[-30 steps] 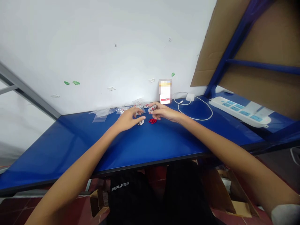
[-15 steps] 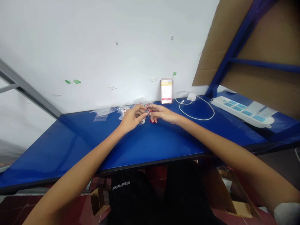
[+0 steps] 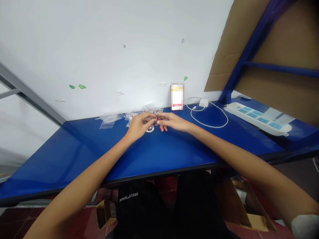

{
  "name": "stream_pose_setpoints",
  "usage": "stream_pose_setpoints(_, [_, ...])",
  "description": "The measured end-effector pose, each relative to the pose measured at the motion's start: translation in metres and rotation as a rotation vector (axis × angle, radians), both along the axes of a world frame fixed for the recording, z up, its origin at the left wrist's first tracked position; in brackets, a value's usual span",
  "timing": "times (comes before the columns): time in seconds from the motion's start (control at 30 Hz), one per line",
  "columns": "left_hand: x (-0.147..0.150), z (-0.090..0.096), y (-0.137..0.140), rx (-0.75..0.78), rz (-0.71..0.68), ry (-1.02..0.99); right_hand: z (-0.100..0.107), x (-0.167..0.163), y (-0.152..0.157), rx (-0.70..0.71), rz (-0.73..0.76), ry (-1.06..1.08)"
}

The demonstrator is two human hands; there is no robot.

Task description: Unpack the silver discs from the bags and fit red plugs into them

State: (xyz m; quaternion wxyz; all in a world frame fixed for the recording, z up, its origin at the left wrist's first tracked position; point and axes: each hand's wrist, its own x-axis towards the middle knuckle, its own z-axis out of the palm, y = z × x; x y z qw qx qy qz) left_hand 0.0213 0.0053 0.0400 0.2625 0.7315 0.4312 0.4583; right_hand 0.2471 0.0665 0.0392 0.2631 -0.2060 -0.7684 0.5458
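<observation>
My left hand (image 3: 140, 125) and my right hand (image 3: 173, 121) meet fingertip to fingertip above the blue table (image 3: 159, 152). Both are closed in a pinch on a small metallic ring-like piece (image 3: 157, 117), mostly hidden by the fingers. Just below my left fingers lies a round white disc (image 3: 150, 129) with a dark middle. Something small and red (image 3: 159, 129) shows under my right fingers; its shape is covered. Behind my left hand are clear plastic bags (image 3: 149, 108) with small red and silver bits.
Flat empty plastic bags (image 3: 109, 121) lie to the left. A bright, blurred-out upright card or screen (image 3: 177, 97) leans on the wall. To the right are a white cable with charger (image 3: 203, 103) and a power strip (image 3: 259, 119). Cardboard boxes (image 3: 249, 209) stand below the table.
The small piece has turned between my fingertips, and its red part no longer shows. My left fingers have shifted slightly, leaving more of the white disc in sight.
</observation>
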Motion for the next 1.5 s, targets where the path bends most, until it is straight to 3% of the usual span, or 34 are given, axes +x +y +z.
stream_pose_setpoints(0.17, [0.003,0.005,-0.004,0.044,0.025,0.06,0.007,0.001,-0.007,0.024,0.064,-0.018])
stream_pose_setpoints(0.63, [0.003,0.005,-0.006,0.079,0.002,0.066,0.012,0.0,-0.012,0.053,0.021,-0.052])
stream_pose_setpoints(0.93, [0.004,0.007,-0.008,0.066,-0.005,0.072,0.002,-0.001,-0.005,0.097,-0.002,-0.038])
stream_pose_setpoints(1.1, [0.002,0.004,-0.005,0.055,0.026,0.059,-0.002,0.002,0.005,0.083,-0.076,-0.009])
stream_pose_setpoints(1.3, [-0.001,0.001,-0.001,0.035,0.034,0.05,0.008,0.016,0.018,0.141,-0.174,0.019])
stream_pose_setpoints(1.5, [0.001,-0.014,0.007,0.206,0.006,0.379,0.014,0.032,0.035,0.284,-0.383,-0.11])
